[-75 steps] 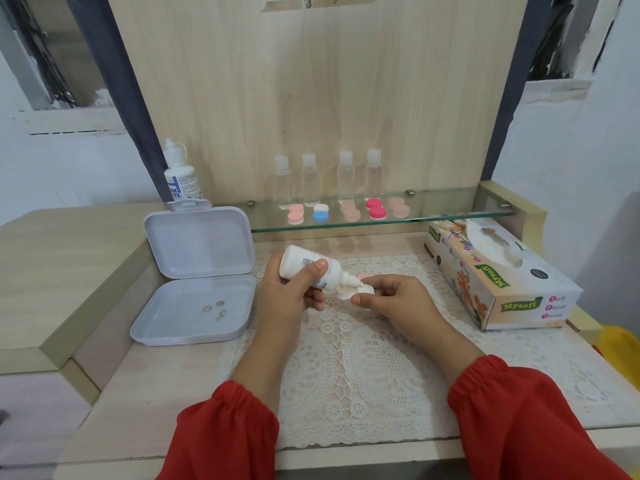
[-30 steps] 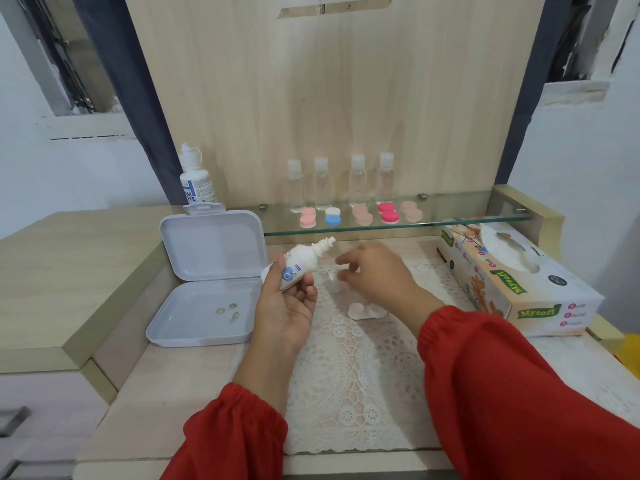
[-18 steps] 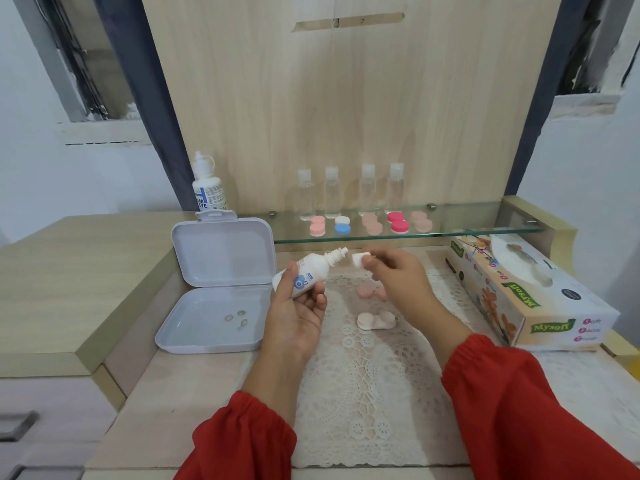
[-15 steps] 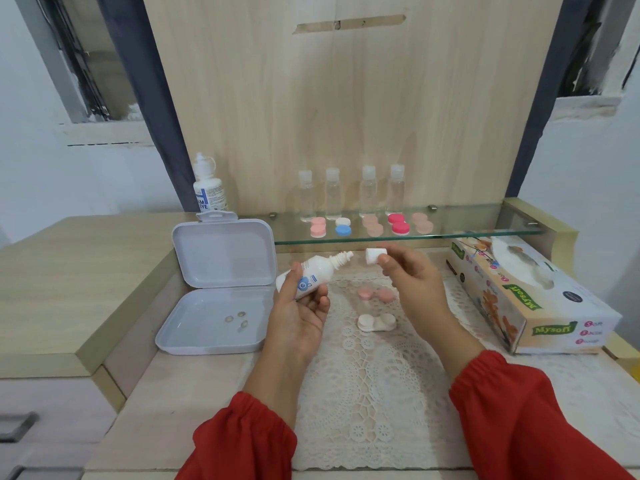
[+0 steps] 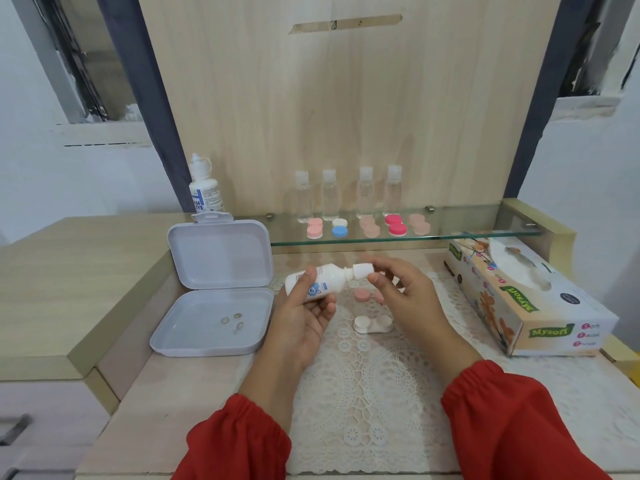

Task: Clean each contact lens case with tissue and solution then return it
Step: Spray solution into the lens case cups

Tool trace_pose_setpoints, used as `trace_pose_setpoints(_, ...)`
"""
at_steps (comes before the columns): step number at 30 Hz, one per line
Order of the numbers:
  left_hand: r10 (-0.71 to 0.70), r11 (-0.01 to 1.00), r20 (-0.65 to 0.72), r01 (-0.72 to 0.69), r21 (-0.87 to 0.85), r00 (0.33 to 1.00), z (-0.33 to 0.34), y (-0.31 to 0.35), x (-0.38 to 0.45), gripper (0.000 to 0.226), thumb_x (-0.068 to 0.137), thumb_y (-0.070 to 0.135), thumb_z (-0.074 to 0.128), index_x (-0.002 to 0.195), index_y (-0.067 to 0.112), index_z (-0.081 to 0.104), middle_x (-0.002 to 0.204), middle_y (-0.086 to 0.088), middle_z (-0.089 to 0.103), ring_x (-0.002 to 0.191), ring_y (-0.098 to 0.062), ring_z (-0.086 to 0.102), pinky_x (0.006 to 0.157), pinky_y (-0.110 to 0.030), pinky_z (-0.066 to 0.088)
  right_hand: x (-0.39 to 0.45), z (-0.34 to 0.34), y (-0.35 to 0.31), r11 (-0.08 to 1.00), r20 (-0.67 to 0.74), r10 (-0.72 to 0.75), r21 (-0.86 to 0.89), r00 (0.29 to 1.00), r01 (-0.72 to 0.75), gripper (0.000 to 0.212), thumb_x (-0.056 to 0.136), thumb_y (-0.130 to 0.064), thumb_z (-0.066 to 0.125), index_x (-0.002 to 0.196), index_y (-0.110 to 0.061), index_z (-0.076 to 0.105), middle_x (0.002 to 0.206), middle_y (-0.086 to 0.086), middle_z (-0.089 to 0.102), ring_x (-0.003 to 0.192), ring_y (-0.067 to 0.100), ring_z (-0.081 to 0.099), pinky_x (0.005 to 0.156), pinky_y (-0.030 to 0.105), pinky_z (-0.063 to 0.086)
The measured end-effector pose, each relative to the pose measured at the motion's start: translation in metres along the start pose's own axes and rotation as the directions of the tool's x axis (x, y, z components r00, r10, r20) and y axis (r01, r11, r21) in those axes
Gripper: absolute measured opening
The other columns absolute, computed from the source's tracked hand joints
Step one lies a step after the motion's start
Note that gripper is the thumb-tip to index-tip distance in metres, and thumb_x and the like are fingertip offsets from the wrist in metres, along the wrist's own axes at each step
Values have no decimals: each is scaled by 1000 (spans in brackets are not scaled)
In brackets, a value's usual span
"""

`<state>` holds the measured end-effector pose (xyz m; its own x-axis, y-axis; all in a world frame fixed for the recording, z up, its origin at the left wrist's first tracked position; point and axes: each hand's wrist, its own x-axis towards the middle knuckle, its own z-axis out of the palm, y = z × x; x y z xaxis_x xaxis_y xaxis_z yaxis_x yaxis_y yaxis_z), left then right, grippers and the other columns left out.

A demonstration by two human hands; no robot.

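Note:
My left hand grips a small white solution bottle, tilted with its nozzle pointing right. My right hand pinches the bottle's white cap, which sits on the nozzle. Below the hands an open white lens case lies on the lace mat. Its two pink lids lie just behind it. Several more lens cases stand in a row on the glass shelf.
An open white plastic box with small items in its tray lies at the left. A tissue box stands at the right. A larger solution bottle and several clear bottles stand at the back.
My right hand set the lens case down on the mat, picked up the white cap and brought it onto the bottle's nozzle. The left hand turned the bottle from pouring to nearly level.

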<state>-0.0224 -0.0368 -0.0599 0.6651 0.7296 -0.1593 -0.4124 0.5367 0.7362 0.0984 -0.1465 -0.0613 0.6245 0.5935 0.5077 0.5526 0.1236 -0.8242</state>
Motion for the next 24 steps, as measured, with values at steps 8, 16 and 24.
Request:
trace_pose_setpoints(8,-3,998,47,0,59,999,0,0,0,57,84,24,70,132,0,49,88,-12,65,60,-15,60,53,-22,53,4,-5,9,979,35,-5,-204,999,12,12,95,-34,53,89,-32,63,84,-14,62,91,-3,48,78,24,40)
trace_pose_setpoints(16,-13,999,6,12,36,1000,-2,-1,2,55,84,28,69,127,-2,53,98,-22,64,57,-12,59,51,-19,53,8,-4,21,905,44,-316,-284,948,315,36,88,-3,57,109,-29,70,115,-19,65,112,7,47,98,17,33)
trace_pose_setpoints(24,-63,996,42,60,69,997,0,1,-1,54,84,38,67,120,0,56,107,-34,65,55,-11,60,51,-16,54,9,-4,18,836,5,-437,-368,900,408,28,86,-4,65,104,-24,74,109,-15,68,101,17,55,94,16,34)
